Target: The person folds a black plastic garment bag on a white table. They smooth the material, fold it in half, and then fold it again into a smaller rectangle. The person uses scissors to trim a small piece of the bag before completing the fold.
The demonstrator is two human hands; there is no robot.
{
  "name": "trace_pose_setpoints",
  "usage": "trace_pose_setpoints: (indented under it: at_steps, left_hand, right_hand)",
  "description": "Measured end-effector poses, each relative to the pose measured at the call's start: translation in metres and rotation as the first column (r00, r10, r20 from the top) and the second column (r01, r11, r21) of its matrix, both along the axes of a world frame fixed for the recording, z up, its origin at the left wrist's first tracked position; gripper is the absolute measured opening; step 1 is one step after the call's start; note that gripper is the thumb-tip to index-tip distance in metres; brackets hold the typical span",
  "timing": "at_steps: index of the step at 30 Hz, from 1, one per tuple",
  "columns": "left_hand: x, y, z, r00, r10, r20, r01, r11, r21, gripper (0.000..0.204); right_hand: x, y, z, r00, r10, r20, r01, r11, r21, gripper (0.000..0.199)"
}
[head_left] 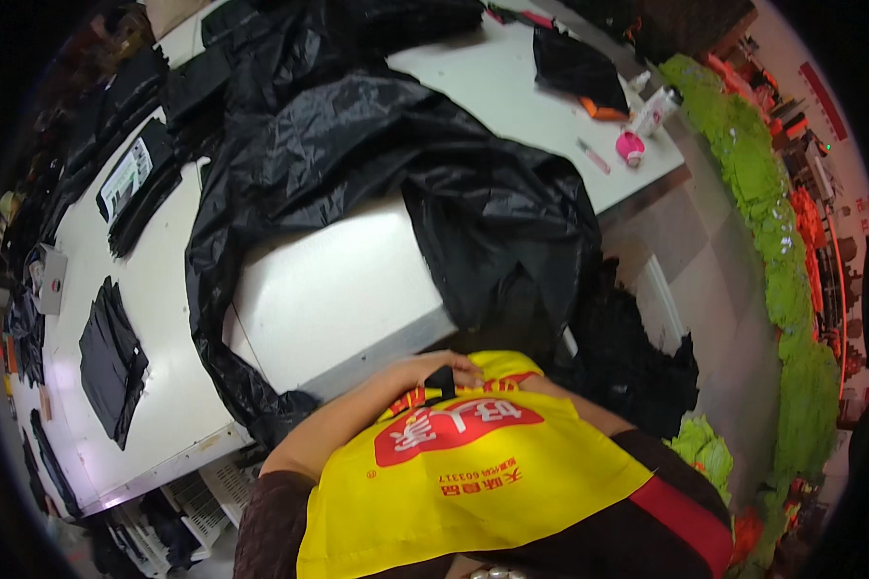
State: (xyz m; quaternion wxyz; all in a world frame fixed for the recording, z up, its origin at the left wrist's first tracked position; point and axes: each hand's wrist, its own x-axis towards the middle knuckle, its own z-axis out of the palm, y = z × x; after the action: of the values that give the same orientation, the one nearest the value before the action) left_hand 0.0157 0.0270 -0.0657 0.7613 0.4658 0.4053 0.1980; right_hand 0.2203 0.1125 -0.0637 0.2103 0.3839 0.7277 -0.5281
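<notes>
White worktable (pixel 348 289), long, running off to the far left. On it: a large crumpled black plastic bag (pixel 377 164), spread across the middle and hanging over the near edge; contents not visible. A flat folded black bag (pixel 112 362) lies well apart at the left end. At the far right corner stand a small pink pot (pixel 630 147) and a white bottle (pixel 655 111). Left hand (pixel 434 369): fingers curled against a yellow apron (pixel 473 473), pinching a small black piece (pixel 441 382) at the chest. Right hand: hidden, state cannot be told.
</notes>
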Motion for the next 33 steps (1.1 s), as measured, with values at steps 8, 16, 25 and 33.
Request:
trace_pose_setpoints:
  at_steps: [8,16,25,33]
  left_hand:
    - [0.018,0.030,0.006,0.980,-0.090,-0.175,0.094,0.996,0.015,0.075]
    - [0.050,0.046,-0.017,0.958,-0.169,-0.231,0.198,0.974,0.111,0.083]
    - [0.061,0.052,-0.038,0.961,-0.168,-0.219,0.192,0.977,0.093,0.059]
    - [0.055,0.044,-0.057,0.909,0.155,-0.388,0.006,0.923,0.384,0.039]
  right_hand:
    - [-0.013,0.004,0.012,0.999,-0.006,-0.048,0.010,0.996,0.087,0.040]
    - [-0.009,0.002,0.024,0.997,-0.034,-0.066,0.037,0.998,0.054,0.042]
    - [0.026,0.005,-0.009,0.983,-0.115,0.144,0.176,0.809,-0.561,0.041]
    - [0.035,0.001,0.084,0.980,0.174,-0.093,-0.183,0.978,-0.098,0.032]
